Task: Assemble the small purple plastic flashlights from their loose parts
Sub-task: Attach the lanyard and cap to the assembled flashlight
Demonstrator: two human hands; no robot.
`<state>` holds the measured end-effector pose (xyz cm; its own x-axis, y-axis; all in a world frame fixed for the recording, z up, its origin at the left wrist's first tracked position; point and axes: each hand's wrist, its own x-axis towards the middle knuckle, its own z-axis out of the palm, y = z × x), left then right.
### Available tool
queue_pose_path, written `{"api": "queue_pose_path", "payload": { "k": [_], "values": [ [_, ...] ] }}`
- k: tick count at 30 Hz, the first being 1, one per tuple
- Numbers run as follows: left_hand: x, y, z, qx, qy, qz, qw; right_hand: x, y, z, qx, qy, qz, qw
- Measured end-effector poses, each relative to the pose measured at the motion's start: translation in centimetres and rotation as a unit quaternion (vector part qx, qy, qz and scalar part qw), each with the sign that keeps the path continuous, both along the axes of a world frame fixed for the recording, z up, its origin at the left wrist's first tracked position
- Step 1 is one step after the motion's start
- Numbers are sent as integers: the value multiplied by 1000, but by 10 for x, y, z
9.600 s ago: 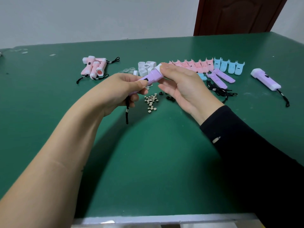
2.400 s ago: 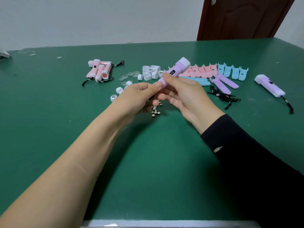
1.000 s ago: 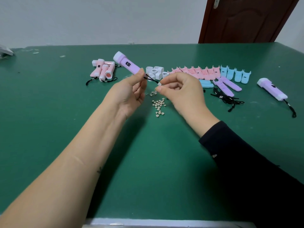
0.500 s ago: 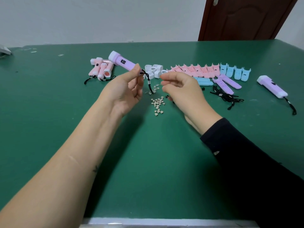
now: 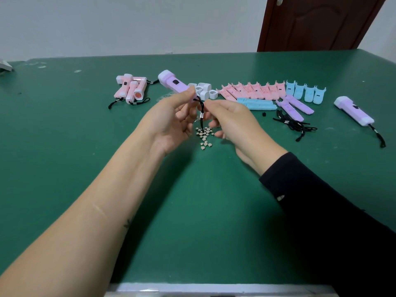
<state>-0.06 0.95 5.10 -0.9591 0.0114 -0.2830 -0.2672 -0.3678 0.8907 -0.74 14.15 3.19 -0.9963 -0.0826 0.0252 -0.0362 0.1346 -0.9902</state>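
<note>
Our left hand [image 5: 171, 118] pinches the purple flashlight [image 5: 174, 83] at its tail, probably so our right hand [image 5: 233, 123], pinching the black cord [image 5: 201, 110], can tighten it.

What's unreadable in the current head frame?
- Head view: purple flashlight tail, covered by left hand fingers.
- Head view: whether right hand pinches the strap; too small.
- Head view: button cells, too small to count.
- Head view: grey object, cut by left edge.
</note>
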Motion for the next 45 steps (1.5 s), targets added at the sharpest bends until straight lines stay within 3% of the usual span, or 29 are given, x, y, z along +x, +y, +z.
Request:
{"api": "queue_pose_path", "payload": {
  "k": [9, 13, 18, 24, 28, 30, 33, 35, 39, 45],
  "values": [
    [0, 3, -1, 3, -3, -14, 1000, -2, 1, -1, -32, -29, 13, 999],
    [-4, -8, 4, 49, 5, 37, 998, -3, 2, -5, -8, -13, -14, 1000],
    [-14, -44, 10, 88, 35, 137, 986, -9, -3, -13, 141, 118, -36, 982],
    [-21, -66, 4, 78, 23, 166, 983, -21, -22, -24, 399, 207, 7, 893],
    [-21, -68, 2, 93, 14, 150, 984, -33, -39, -23, 481, 215, 18, 850],
    [-21, -68, 1, 101, 9, 130, 986, -36, -47, -19, 450, 232, -3, 862],
    [-19, -65, 2, 109, -15, 75, 991, -35, -55, -12, 245, 214, -12, 945],
    [-17, -59, 2, 107, -32, 33, 993, -31, -56, -7, 134, 189, 1, 973],
    [-12, -45, 4, 111, -43, -26, 993, -25, -46, -2, 30, 176, 21, 984],
    [-4, -28, 9, 128, -39, -67, 989, -18, -29, 6, -29, 172, -17, 985]
  ]
}}
